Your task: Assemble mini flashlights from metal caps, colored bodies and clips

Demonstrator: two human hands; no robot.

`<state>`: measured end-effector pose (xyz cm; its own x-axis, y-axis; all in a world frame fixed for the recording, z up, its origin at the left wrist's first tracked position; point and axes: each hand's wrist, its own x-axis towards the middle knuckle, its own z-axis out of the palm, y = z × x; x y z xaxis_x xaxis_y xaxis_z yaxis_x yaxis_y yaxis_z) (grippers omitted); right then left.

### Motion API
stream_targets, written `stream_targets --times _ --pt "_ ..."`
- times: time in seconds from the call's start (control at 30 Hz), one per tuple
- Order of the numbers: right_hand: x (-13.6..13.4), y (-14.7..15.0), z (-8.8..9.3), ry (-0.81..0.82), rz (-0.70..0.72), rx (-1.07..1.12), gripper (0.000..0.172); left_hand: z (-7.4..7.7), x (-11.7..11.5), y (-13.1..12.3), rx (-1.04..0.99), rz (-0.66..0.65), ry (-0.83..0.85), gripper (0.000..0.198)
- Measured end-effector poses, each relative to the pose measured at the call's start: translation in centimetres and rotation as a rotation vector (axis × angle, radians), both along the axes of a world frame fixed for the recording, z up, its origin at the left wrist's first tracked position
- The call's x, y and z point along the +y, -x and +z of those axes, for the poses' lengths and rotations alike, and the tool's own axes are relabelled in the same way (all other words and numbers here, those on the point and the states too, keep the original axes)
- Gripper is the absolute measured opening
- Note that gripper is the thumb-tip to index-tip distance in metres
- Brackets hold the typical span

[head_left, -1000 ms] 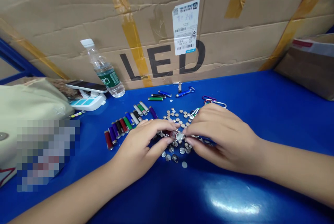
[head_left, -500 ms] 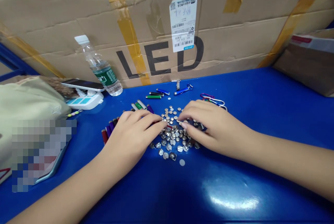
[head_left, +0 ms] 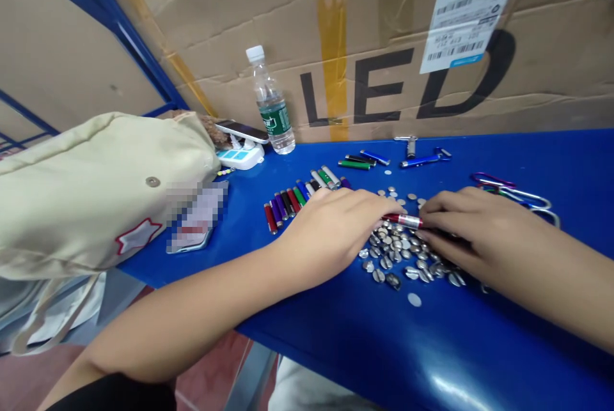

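Observation:
My left hand point(head_left: 336, 225) is closed round a small red metal tube point(head_left: 405, 220) with a silvery band, like a mini torch body. The tube lies level above a heap of small round metal button cells point(head_left: 396, 241). My right hand point(head_left: 472, 225) is closed, its fingertips at the tube's right end; whatever they pinch is hidden. Left of my left hand lies a row of short coloured tubes point(head_left: 288, 202), red, purple, black, green and silver. Behind the heap are a green tube point(head_left: 354, 165) and a blue one with a clip point(head_left: 421, 161).
Carabiner clips point(head_left: 525, 195) lie beyond my right hand. A water bottle point(head_left: 278, 118), a power strip point(head_left: 242, 156) with a phone point(head_left: 242, 130) on it, and a cream bag point(head_left: 96, 174) stand left. A cardboard box point(head_left: 384, 34) walls off the back of the blue table point(head_left: 480, 347).
My view has swung left, so the bag and table's front edge show more. The red tube, barely visible between my hands before, is now raised above the cells in my left hand.

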<state>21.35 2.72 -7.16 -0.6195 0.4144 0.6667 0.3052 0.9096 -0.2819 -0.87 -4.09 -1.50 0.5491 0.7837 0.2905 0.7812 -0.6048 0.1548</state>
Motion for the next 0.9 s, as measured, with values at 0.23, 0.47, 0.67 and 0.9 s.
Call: stream_targets --times 0.23,0.47,0.67,0.9 --pt "1.0 0.3 -0.4 -0.119 -0.119 -0.219 0.018 -0.5 0.0 0.0 -0.021 -0.043 0.028 0.030" --pt "0.9 0.6 0.0 -0.145 -0.134 -0.202 0.017 -0.6 0.0 0.0 -0.024 -0.057 0.027 0.029" --pt "0.2 1.4 1.5 -0.121 -0.190 -0.365 0.009 -0.7 0.1 -0.1 -0.018 -0.047 0.045 0.028" --pt "-1.3 1.9 3.6 0.084 -0.267 -0.349 0.007 -0.9 0.4 0.1 -0.045 -0.041 0.035 0.026"
